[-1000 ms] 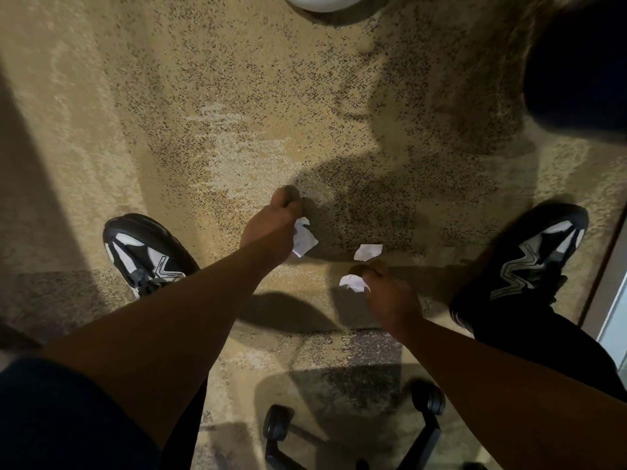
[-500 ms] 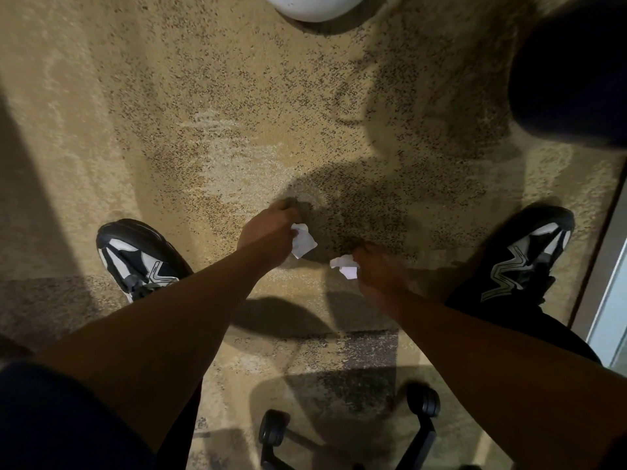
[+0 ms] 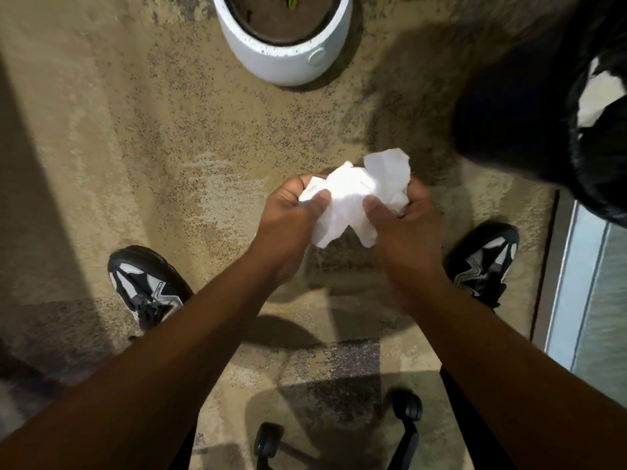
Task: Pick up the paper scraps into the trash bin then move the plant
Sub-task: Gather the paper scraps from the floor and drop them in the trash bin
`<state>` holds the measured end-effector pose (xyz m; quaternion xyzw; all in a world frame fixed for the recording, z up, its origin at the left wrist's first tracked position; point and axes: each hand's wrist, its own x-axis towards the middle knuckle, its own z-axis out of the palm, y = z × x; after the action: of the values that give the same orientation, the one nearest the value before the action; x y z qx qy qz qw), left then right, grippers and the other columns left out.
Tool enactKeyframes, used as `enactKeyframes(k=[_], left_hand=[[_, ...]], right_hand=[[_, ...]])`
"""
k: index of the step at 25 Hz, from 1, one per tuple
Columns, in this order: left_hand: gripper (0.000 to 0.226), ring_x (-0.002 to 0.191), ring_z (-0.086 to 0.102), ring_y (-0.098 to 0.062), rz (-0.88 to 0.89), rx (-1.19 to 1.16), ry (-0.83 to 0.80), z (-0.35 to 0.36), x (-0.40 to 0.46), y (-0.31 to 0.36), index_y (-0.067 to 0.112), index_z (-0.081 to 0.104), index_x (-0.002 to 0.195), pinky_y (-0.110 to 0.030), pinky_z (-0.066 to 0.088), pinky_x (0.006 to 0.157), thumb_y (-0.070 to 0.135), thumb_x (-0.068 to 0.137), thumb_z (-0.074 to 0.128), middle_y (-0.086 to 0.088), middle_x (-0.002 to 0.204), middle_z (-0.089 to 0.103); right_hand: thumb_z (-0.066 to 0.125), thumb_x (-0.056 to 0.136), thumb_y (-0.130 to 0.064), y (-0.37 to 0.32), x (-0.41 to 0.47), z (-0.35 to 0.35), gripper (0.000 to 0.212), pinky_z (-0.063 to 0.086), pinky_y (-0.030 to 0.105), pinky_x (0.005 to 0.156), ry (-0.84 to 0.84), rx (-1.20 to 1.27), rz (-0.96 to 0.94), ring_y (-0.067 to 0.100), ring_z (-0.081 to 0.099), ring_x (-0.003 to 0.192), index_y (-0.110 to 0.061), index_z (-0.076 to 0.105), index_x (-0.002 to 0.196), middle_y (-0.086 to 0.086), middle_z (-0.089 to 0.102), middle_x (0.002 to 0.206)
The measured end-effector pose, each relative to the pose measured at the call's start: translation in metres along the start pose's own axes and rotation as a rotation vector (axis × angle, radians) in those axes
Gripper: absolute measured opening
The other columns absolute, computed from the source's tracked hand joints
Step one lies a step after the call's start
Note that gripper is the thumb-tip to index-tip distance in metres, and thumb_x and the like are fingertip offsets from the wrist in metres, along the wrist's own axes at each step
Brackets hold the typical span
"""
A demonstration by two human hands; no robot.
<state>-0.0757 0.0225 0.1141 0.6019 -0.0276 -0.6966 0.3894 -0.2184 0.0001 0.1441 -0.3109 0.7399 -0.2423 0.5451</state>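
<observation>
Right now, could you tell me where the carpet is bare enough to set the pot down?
Bare carpet lies left of the pot, above the left shoe. It is crowded right: the bin and right shoe. Chair wheels sit below.

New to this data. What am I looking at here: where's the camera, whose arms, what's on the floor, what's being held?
There is no robot here. A person wears one wide-angle camera on the head, so the single view looks down past their own arms to a speckled carpet. The left hand and right hand together grip a bunch of crumpled white paper scraps, held above the floor. The person's two black-and-white shoes stand to either side. Ahead sits a white plant pot with soil inside. At upper right is a black bin bag with some white showing inside it. Office chair casters show at the bottom.
</observation>
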Motion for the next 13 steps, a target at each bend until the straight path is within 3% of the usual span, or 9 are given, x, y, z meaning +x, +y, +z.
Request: enactKeyframes(k=[3, 7, 9, 11, 13], left_hand=[[0.016, 0.088, 0.068, -0.026, -0.072, -0.223, -0.096, 0.064, -0.029, 0.039, 0.009, 0.063, 0.112, -0.037, 0.056, 0.072, 0.003, 0.101, 0.052, -0.013, 0.102, 0.073], [0.021, 0.093, 0.073, -0.028, -0.156, -0.304, -0.187, 0.16, -0.058, 0.069, 0.011, 0.066, 0.118, -0.044, 0.061, 0.084, 0.008, 0.101, 0.055, -0.014, 0.107, 0.077], [0.022, 0.098, 0.072, -0.031, -0.149, -0.319, -0.175, 0.199, -0.056, 0.076, 0.01, 0.066, 0.12, -0.048, 0.058, 0.094, 0.008, 0.1, 0.056, -0.015, 0.112, 0.075], [0.018, 0.097, 0.073, -0.026, -0.138, -0.329, -0.17, 0.236, -0.047, 0.082, 0.011, 0.067, 0.115, -0.044, 0.058, 0.094, 0.011, 0.101, 0.054, -0.012, 0.109, 0.077], [0.023, 0.106, 0.072, -0.028, -0.138, -0.316, -0.159, 0.261, -0.042, 0.083, 0.01, 0.065, 0.122, -0.045, 0.055, 0.099, 0.016, 0.104, 0.051, -0.012, 0.116, 0.075]], right_hand=[[0.064, 0.096, -0.007, -0.066, -0.034, -0.031, 0.027, 0.063, 0.034, 0.077, 0.08, 0.318, 0.055, 0.014, 0.076, 0.096, -0.025, 0.066, 0.117, -0.005, 0.078, 0.103], [0.06, 0.099, -0.007, -0.126, -0.047, -0.084, 0.032, 0.062, 0.041, 0.086, 0.283, 0.595, 0.022, 0.017, 0.075, 0.103, -0.021, 0.062, 0.128, -0.005, 0.077, 0.113], [0.06, 0.099, -0.006, -0.141, -0.03, -0.106, 0.031, 0.062, 0.039, 0.085, 0.333, 0.796, 0.06, 0.019, 0.076, 0.101, -0.021, 0.064, 0.125, -0.002, 0.078, 0.112], [0.058, 0.1, -0.007, -0.149, -0.009, -0.13, 0.031, 0.062, 0.036, 0.083, 0.35, 0.929, 0.09, 0.02, 0.076, 0.099, -0.021, 0.063, 0.126, 0.0, 0.078, 0.111], [0.055, 0.1, -0.007, -0.15, 0.006, -0.148, 0.035, 0.061, 0.04, 0.089, 0.348, 1.04, 0.12, 0.023, 0.075, 0.103, -0.02, 0.061, 0.132, 0.003, 0.076, 0.116]])
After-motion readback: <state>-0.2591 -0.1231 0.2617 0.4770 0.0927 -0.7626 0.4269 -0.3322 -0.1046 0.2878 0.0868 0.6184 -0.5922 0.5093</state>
